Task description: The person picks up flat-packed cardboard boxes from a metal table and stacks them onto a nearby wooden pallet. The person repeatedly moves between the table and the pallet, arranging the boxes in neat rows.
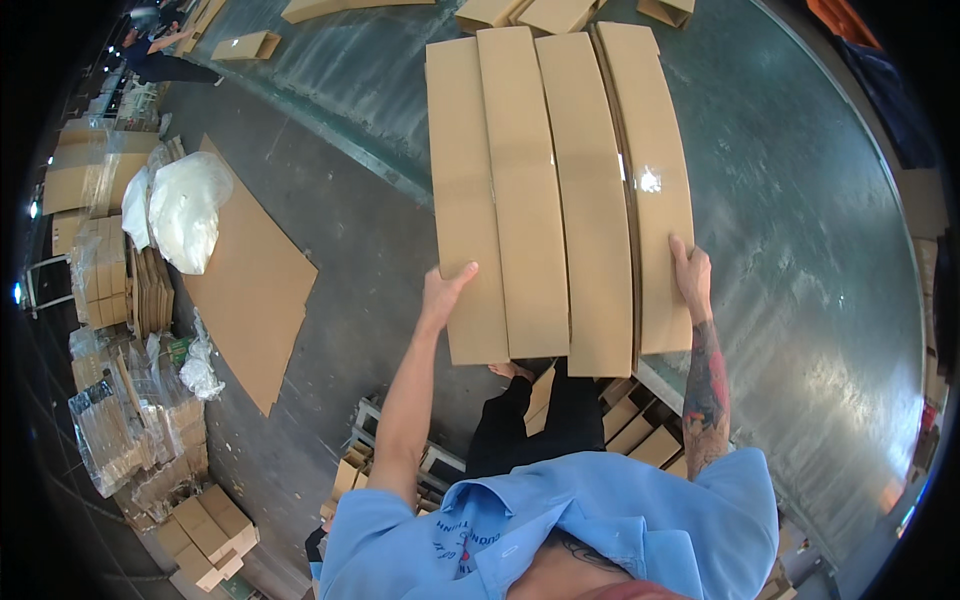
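Between my hands is a row of several long, narrow brown cardboard boxes [522,190], held side by side and stretching away from me. My left hand [445,295] presses the outer side of the leftmost box, its thumb on the top face. On the opposite end of the row, my right hand [692,275] grips the rightmost box [655,210] the same way, thumb on top. The fingers of both hands are mostly hidden behind the sides. A narrow dark gap shows beside the rightmost box. The near ends of the boxes are uneven.
A smooth grey-green table [790,270] spreads to the right and beyond the boxes, with more cardboard boxes [555,14] at its far side. Left on the floor lie a cardboard sheet [250,290], a white plastic bag [185,210] and wrapped cardboard stacks [100,270]. Another person [160,62] is far left.
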`<state>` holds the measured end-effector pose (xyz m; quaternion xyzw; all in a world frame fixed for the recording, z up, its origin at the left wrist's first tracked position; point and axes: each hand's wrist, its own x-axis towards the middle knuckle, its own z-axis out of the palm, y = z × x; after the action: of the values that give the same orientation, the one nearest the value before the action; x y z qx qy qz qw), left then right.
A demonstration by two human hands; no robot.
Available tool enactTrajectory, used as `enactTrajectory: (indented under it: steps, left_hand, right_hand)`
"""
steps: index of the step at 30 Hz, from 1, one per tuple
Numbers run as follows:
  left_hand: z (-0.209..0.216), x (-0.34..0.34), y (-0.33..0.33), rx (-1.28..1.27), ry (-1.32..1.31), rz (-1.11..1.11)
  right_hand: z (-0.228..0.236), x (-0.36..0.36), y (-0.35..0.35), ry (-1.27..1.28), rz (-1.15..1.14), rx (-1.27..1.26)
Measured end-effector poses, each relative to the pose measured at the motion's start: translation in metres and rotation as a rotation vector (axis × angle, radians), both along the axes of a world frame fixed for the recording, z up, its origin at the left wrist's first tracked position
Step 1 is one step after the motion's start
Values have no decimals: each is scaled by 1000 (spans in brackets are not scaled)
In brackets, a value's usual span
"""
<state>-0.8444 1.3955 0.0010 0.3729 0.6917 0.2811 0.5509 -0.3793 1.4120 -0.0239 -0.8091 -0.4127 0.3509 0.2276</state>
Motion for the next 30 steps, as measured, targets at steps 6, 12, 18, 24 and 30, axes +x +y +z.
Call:
enactTrajectory:
  steps: [6,12,18,24,30]
  left_hand:
    - [1,22,-9,-92,-226,80]
    - [31,-20,-16,-46,-241,46]
    - [88,-87,-73,24,-50,41]
    - [94,-158,-228,153,-195,314]
    - [124,-234,-385,179,-147,718]
  right_hand:
    - [-12,21,-23,156,10,-33]
    - [5,-19,-24,45,76,-11]
    - [52,-82,-71,498,2,74]
    - [131,-164,-107,20,273,123]
    - [184,-336,-95,102,694,175]
